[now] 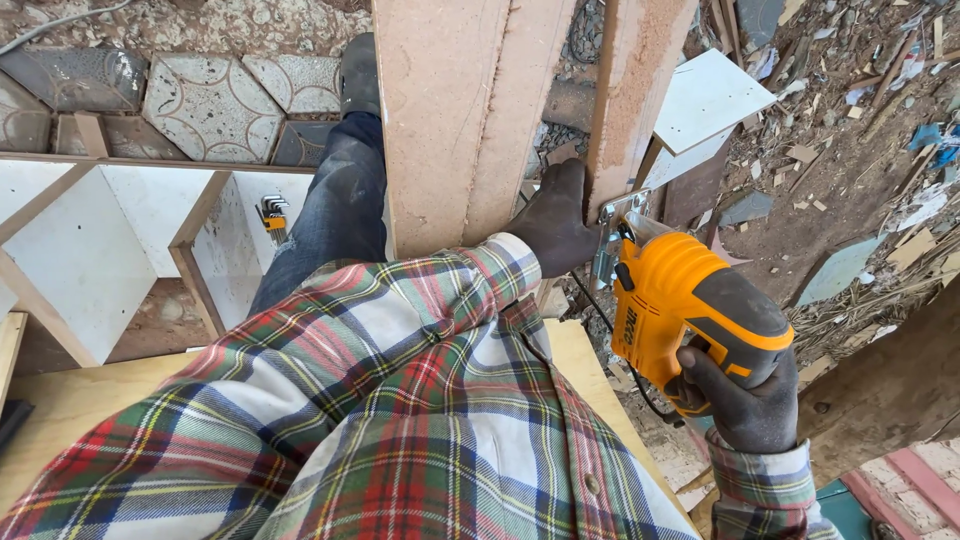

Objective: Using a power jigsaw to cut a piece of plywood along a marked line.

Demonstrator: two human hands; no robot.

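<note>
My right hand (745, 400), in a dark glove, grips the handle of an orange and grey jigsaw (680, 305). The saw's metal shoe (612, 222) rests against the edge of a chipboard plank (632, 90) that runs away from me. My left hand (555, 225), also gloved, presses on that plank just left of the saw, fingers wrapped over its edge. A wider pale board (455, 110) lies beside the plank on the left. The blade itself is hidden behind the shoe and my hand.
My leg in jeans and a dark shoe (358, 75) rest left of the boards. A set of hex keys (271, 216) lies on white panels (80, 260) with wooden frames. Patterned tiles (210, 100) sit behind. Rubble and scraps (860, 130) cover the ground on the right. A plywood sheet (80, 395) lies below me.
</note>
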